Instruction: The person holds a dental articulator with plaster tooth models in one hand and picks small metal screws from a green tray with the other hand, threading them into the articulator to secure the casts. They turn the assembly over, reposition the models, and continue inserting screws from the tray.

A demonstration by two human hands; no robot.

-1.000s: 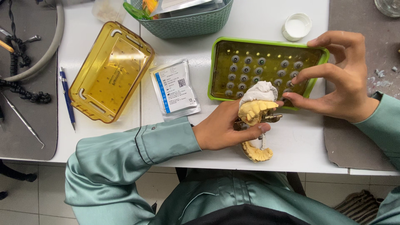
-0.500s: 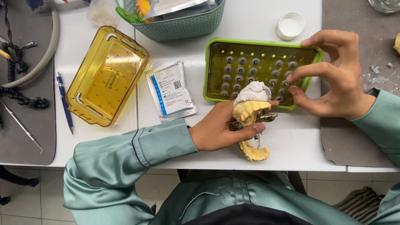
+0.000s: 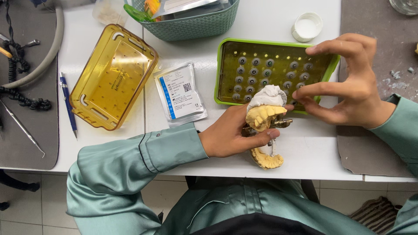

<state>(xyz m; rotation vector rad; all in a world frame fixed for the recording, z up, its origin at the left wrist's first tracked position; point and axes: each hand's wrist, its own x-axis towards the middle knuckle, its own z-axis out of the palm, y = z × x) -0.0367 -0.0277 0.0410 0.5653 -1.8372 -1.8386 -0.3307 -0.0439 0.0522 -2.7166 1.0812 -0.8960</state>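
Plainly, the left hand (image 3: 230,137) was closed around a hinged dental model (image 3: 265,130) at the near edge of the white table (image 3: 261,52), thumb pressed along its front and fingers wrapped behind. The model's long axis ran roughly toward and away from the person: a chalky white plaster cap at the far end, a matte yellow upper arch of teeth below it, a small brass-coloured hinge piece sticking out to the right, and a second yellow arch hanging open nearest the body. Just beyond and to the right lay the green-rimmed tray (image 3: 226,69), its smoky translucent floor studded with rows of small round grey holders. The right hand (image 3: 348,91) was the nearer one to that tray: its fingers were spread and curled over the tray's right end, the lower fingertips at the front rim just beside the model's plaster cap, nothing visibly pinched between them. Whether those fingertips touched the tray could not be told. Well to the left lay a translucent amber lid (image 3: 113,76) with rounded corners, a flat sealed pouch (image 3: 180,93) between it and the tray, and a blue pen (image 3: 68,104).
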